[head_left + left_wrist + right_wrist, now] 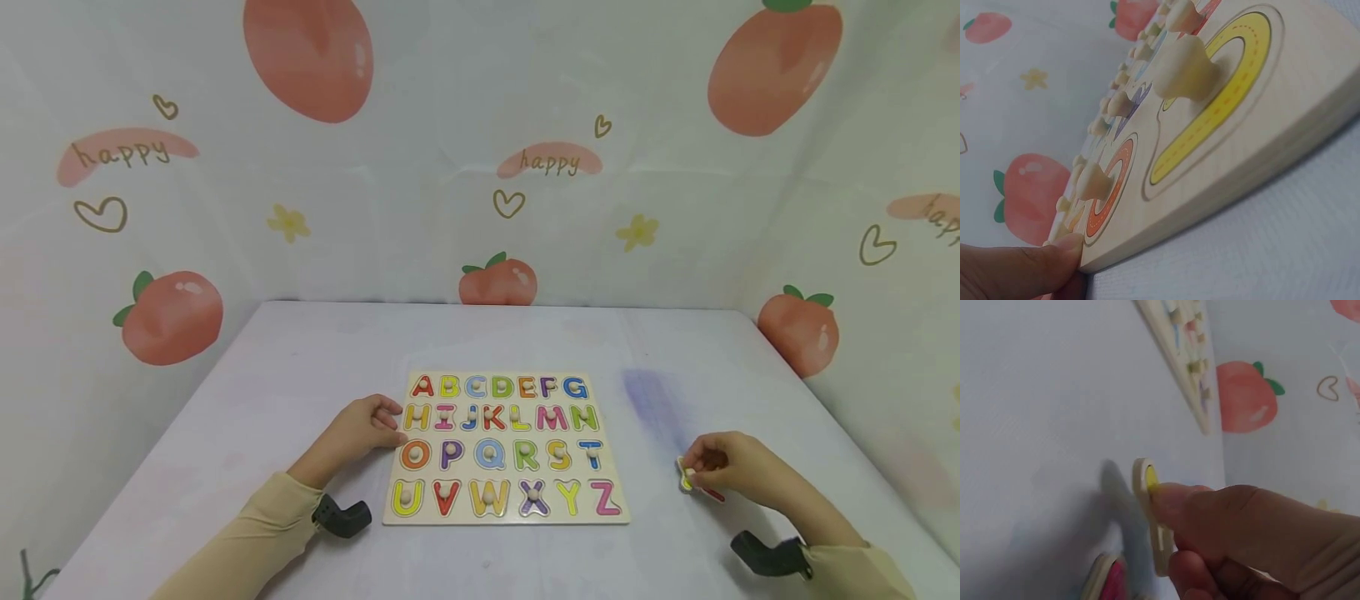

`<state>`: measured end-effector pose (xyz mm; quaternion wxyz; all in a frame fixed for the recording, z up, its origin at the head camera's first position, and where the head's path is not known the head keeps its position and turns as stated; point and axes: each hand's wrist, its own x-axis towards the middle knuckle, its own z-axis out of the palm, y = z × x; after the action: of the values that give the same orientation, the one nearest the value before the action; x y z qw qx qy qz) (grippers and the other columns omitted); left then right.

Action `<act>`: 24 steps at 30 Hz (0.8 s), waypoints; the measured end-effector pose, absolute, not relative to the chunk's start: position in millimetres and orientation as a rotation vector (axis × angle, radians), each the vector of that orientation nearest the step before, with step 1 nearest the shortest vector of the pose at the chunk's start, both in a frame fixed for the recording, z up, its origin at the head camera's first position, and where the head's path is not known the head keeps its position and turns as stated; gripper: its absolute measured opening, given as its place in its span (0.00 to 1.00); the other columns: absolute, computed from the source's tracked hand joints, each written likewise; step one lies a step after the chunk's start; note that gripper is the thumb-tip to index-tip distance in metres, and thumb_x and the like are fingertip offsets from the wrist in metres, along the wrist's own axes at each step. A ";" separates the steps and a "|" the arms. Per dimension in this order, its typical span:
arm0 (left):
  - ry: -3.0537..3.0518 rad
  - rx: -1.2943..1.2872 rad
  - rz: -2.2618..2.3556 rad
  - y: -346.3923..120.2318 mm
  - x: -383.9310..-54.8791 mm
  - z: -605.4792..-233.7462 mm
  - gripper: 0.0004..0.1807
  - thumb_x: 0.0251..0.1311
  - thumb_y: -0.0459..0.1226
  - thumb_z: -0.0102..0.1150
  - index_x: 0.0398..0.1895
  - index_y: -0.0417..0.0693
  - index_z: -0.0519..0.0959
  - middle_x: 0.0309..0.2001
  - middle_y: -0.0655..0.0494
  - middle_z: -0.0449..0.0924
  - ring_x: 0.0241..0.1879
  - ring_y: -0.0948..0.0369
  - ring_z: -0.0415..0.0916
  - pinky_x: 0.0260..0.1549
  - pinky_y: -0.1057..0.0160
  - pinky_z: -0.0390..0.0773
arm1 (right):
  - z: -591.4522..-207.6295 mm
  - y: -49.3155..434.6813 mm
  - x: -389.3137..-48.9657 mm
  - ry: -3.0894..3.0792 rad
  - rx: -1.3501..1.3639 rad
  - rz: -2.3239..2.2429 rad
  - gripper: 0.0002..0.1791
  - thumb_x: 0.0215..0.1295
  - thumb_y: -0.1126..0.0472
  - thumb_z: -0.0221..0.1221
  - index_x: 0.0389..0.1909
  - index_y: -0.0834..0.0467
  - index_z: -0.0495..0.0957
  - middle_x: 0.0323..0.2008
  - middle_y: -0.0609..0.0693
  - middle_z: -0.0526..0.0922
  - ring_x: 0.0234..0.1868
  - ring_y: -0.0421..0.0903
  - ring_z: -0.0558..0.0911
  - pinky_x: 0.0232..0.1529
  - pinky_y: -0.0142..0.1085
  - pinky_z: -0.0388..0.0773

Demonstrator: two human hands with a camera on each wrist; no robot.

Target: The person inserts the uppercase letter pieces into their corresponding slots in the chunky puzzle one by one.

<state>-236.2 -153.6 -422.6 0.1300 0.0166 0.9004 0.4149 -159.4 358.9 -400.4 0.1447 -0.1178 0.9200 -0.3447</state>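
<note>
The wooden alphabet puzzle board [506,527] lies flat on the table, most of its letters carrying small round knobs. My left hand [367,427] rests at the board's left edge, by the H and O rows. Its thumb [1054,265] lies against the board's side in the left wrist view. Off to the right, my right hand [738,471] pinches a yellow letter piece [1152,477] between thumb and fingers, which hide part of its shape. That piece stands tilted just over the cloth. Close beside it is a pinkish-red letter piece [712,495], also seen as a pink piece [1112,584] in the right wrist view.
On the board, the Y [567,497] and Z [604,497] places show no knobs. A white cloth covers the table [337,350], with a bluish smudge [652,404] right of the board. A printed curtain [427,167] stands behind and at the sides.
</note>
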 end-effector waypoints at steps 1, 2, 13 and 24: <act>2.618 0.054 1.202 -153.9 -236.4 -422.8 0.25 0.47 0.35 0.72 0.50 0.36 0.75 0.34 0.52 0.78 0.31 0.61 0.75 0.31 0.65 0.72 | -398.7 355.9 -160.2 2.644 -0.347 -1.015 0.09 0.56 0.61 0.67 0.33 0.61 0.80 0.26 0.46 0.80 0.25 0.32 0.74 0.25 0.30 0.73; 2.620 0.056 1.200 -154.0 -236.3 -422.4 0.26 0.47 0.35 0.72 0.50 0.36 0.75 0.34 0.52 0.78 0.31 0.61 0.75 0.31 0.65 0.72 | -396.7 352.2 -161.1 2.641 -0.360 -1.033 0.09 0.56 0.61 0.67 0.33 0.61 0.80 0.26 0.46 0.80 0.25 0.32 0.74 0.25 0.30 0.73; 2.621 0.061 1.203 -155.0 -234.8 -421.1 0.26 0.47 0.35 0.73 0.49 0.36 0.75 0.34 0.52 0.77 0.31 0.61 0.74 0.32 0.65 0.72 | -380.9 281.7 -172.1 2.560 -0.494 -1.123 0.07 0.54 0.62 0.69 0.33 0.59 0.81 0.28 0.46 0.79 0.28 0.34 0.73 0.28 0.28 0.73; 2.624 0.039 1.195 -154.2 -235.7 -423.2 0.26 0.47 0.36 0.72 0.50 0.37 0.75 0.34 0.52 0.77 0.31 0.61 0.74 0.33 0.64 0.72 | -398.2 231.3 -172.9 2.381 -0.620 -1.150 0.05 0.53 0.64 0.69 0.29 0.58 0.82 0.24 0.43 0.79 0.25 0.34 0.75 0.28 0.28 0.74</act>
<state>-235.7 -154.2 -423.2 0.1290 0.0132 0.9024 0.4109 -172.9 231.3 -398.2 0.2110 -0.2231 0.8569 -0.4140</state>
